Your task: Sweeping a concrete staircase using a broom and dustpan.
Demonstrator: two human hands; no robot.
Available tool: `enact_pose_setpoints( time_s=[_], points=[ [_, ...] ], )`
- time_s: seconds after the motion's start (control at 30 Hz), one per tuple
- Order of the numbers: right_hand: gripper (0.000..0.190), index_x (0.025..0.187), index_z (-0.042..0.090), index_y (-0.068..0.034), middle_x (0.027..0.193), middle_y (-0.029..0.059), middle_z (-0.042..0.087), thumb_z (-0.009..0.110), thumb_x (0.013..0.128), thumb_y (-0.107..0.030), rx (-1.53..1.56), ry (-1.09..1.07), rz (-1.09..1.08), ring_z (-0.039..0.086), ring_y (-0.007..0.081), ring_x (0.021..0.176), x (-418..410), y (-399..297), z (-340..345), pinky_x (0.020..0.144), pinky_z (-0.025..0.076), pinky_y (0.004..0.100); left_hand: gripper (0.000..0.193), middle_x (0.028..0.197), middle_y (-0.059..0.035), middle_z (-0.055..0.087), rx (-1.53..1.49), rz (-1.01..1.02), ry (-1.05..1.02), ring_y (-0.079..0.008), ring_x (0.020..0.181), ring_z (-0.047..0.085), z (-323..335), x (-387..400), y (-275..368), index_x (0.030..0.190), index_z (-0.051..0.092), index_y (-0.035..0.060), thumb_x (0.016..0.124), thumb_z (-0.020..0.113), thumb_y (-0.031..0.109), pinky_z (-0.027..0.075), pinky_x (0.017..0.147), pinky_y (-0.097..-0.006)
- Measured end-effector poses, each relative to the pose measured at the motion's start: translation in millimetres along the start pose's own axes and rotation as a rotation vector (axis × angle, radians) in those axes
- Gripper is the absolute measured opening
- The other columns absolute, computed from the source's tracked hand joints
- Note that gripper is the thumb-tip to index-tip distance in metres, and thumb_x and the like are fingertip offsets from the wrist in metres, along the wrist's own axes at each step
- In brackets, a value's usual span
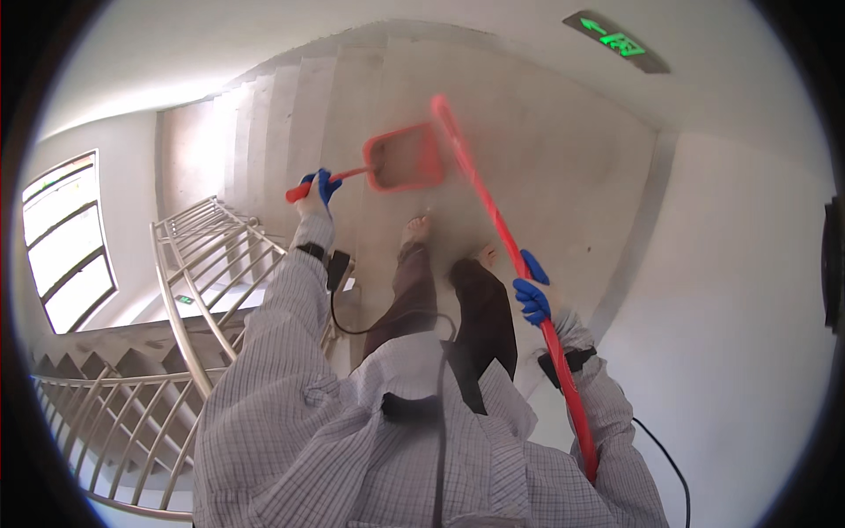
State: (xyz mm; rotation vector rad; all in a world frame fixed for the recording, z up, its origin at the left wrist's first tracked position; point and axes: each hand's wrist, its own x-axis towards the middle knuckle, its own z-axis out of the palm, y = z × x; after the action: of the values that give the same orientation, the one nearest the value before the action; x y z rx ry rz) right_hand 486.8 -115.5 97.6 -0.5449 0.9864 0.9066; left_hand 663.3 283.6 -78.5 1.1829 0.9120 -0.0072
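My left hand (pixel 321 187), in a blue glove, grips the short handle (pixel 350 173) of a red plastic dustpan (pixel 404 187). The pan lies at floor level in front of my feet, by the stair edge; its contents are too blurred to tell. In a matching glove, my right hand (pixel 533 290) is closed around a long red pole (pixel 500 224), probably a broom handle. The pole slants from beside my right forearm to a blurred red far end just beyond the pan's right side. Bristles cannot be made out.
Concrete steps (pixel 277 119) lie to the left of the landing (pixel 528 145). A metal stair railing (pixel 191 297) runs along my left, with a window (pixel 69 244) beyond. White wall (pixel 733 264) bounds the right side, and a green exit sign (pixel 617 43) hangs on the wall ahead.
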Motion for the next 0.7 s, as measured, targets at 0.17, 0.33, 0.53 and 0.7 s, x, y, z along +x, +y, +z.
enact_pose_setpoints(
  time_s=[0.17, 0.33, 0.53, 0.7],
  points=[
    [0.057, 0.134, 0.023, -0.023, 0.061, 0.0, 0.046, 0.051, 0.085, -0.022, -0.661, 0.327, -0.328, 0.038, 0.0085, 0.041, 48, -149, -5, 0.036, 0.033, 0.0242, 0.007, 0.069, -0.0076, 0.053, -0.293, 0.021, 0.254, -0.0209, 0.062, 0.054, -42, -10, 2, 0.075, 0.052, 0.0024, 0.074, 0.059, 0.003, 0.054, 0.058, -0.0347],
    [0.02, 0.092, 0.047, -0.003, 0.053, 0.0068, 0.049, 0.049, 0.075, -0.014, -1.226, 0.412, -0.132, 0.047, 0.0175, 0.041, 167, -246, -1, 0.037, 0.038, 0.0299, 0.012, 0.083, -0.0083, 0.05, -0.264, -0.047, 0.388, -0.0202, 0.076, 0.052, -43, -33, -26, 0.085, 0.047, 0.0016, 0.079, 0.055, 0.008, 0.049, 0.069, -0.0316],
    [0.057, 0.127, 0.025, -0.008, 0.06, 0.0078, 0.05, 0.049, 0.075, -0.01, -1.231, 0.138, 0.048, 0.048, 0.0166, 0.044, 109, -168, 49, 0.038, 0.041, 0.029, 0.014, 0.083, -0.0106, 0.05, -0.315, -0.009, 0.532, -0.021, 0.075, 0.054, -44, -48, -30, 0.083, 0.048, -0.0018, 0.075, 0.057, 0.005, 0.052, 0.068, -0.0278],
    [0.068, 0.137, 0.012, -0.018, 0.061, 0.001, 0.046, 0.052, 0.082, -0.018, -0.798, -0.085, 0.334, 0.043, 0.0082, 0.045, 75, -194, 59, 0.037, 0.038, 0.023, 0.011, 0.077, -0.0097, 0.049, -0.386, -0.009, 0.607, -0.0224, 0.071, 0.055, -41, -64, -24, 0.075, 0.05, -0.0033, 0.073, 0.058, 0.004, 0.053, 0.063, -0.0276]
  ],
)
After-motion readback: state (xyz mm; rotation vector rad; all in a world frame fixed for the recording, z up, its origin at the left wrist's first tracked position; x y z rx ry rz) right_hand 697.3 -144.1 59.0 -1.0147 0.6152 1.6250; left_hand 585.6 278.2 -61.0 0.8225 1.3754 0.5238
